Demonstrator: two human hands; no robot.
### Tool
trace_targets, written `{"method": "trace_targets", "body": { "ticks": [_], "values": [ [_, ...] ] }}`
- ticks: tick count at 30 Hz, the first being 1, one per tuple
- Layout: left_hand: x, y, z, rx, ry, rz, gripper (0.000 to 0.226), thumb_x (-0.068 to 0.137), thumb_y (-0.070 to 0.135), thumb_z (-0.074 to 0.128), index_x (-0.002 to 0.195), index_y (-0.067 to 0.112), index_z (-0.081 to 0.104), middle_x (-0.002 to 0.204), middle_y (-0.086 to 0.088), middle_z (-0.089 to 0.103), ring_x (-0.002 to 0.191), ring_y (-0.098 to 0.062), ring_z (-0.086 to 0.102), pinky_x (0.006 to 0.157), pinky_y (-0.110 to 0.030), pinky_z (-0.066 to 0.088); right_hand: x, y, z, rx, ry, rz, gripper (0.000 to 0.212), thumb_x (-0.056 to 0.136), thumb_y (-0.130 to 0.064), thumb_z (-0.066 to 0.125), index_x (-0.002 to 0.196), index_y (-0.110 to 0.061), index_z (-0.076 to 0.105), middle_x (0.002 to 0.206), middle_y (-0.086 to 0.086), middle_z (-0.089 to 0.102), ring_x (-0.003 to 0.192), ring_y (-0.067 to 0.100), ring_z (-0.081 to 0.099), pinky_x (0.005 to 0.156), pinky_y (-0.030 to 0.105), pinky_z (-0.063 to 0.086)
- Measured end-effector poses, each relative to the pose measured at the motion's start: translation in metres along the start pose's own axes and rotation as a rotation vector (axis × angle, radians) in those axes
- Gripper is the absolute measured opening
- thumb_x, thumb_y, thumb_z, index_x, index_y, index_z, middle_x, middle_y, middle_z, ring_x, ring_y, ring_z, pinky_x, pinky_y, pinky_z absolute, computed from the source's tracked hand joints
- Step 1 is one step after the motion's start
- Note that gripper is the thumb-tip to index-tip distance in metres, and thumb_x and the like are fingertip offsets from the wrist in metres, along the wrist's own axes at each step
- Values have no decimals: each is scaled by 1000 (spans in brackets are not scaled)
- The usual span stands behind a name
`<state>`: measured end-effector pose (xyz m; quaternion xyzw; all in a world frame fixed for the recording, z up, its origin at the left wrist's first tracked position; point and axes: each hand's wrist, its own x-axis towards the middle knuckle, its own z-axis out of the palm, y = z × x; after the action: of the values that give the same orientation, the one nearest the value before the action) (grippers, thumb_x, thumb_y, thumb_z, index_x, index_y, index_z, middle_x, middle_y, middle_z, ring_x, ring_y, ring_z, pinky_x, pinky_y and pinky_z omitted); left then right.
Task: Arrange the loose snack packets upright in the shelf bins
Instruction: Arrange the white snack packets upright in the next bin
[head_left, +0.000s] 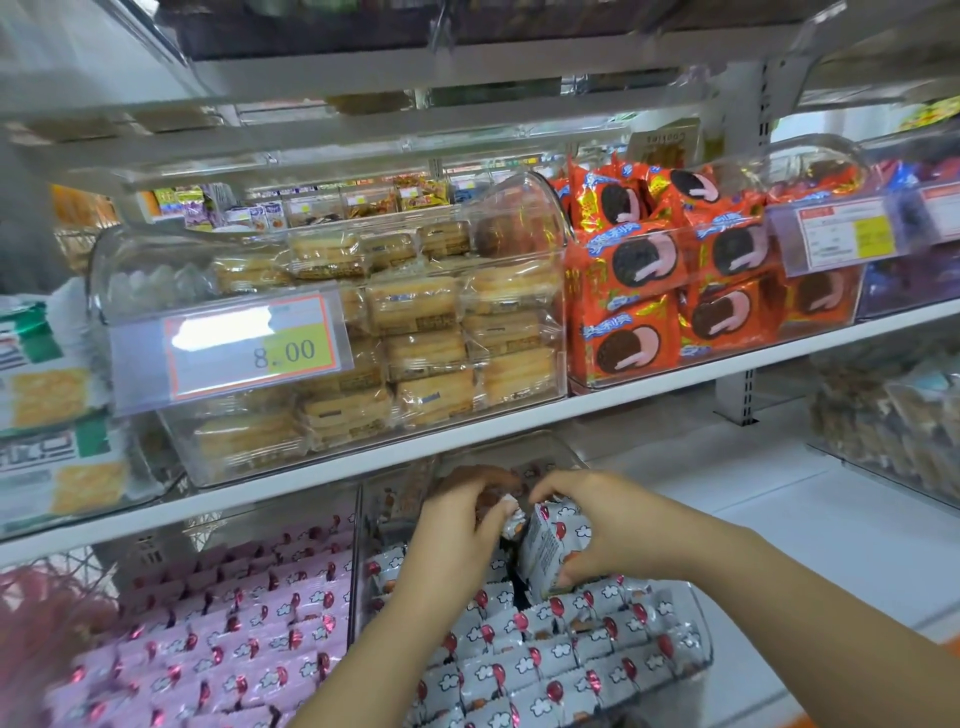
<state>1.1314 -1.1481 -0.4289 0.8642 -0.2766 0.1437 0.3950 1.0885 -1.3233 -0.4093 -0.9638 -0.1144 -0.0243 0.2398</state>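
Above the clear plastic bin (698, 634) packed with white balloon-print snack packets (545, 670), I see only a narrow slot under the white metal shelf board (519, 431). Bare white lower shelf (805, 525) lies open on its right; pink snack packets (234, 623) crowd its left.

White balloon-print packets (540, 660), pink packets (228, 613)

Our right hand (587, 525) grips a white packet (545, 551) over the clear bin (700, 649) of matching packets, while our left hand (457, 514) pinches its crimped top. Pink packets (234, 623) lie left of our left hand; biscuits (415, 332) and orange packets (675, 291) sit above both hands.
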Motion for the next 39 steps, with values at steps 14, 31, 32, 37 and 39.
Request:
{"method": "trace_targets", "body": {
  "ticks": [14,31,32,37,39],
  "values": [
    [14,-7,1,-125,-150,-138,39,87,16,68,121,28,54,110,18,57,103,-1,55,73,4,38,-6,-2,0,31,13,25,72,71,-28,81,129,-33,40,134,-6,45,83,4,59,84,26,50],
    [20,-12,21,10,-160,-208,12,94,31,57,103,23,55,99,4,61,92,-12,58,72,-23,44,-4,2,3,-7,9,40,71,70,-28,81,131,-31,44,126,-9,43,114,11,46,96,27,43],
    [21,-13,23,31,-181,-213,9,94,29,56,101,23,54,97,3,60,91,-13,57,71,-23,43,-3,2,6,-4,7,30,71,71,-26,79,133,-31,44,123,-10,41,116,11,44,96,26,42],
    [22,-17,24,113,-273,-226,16,98,16,47,103,27,57,96,7,60,71,-2,52,57,-14,41,-3,-1,16,15,-44,2,68,81,-8,64,138,-32,37,114,-13,48,74,1,47,69,22,45],
    [22,-18,18,38,-342,-270,29,98,11,42,119,25,56,107,7,61,70,-5,54,51,-12,37,-3,-1,13,49,-45,28,64,83,0,58,135,-33,39,97,-14,51,66,7,50,59,27,48]
  ]
}}
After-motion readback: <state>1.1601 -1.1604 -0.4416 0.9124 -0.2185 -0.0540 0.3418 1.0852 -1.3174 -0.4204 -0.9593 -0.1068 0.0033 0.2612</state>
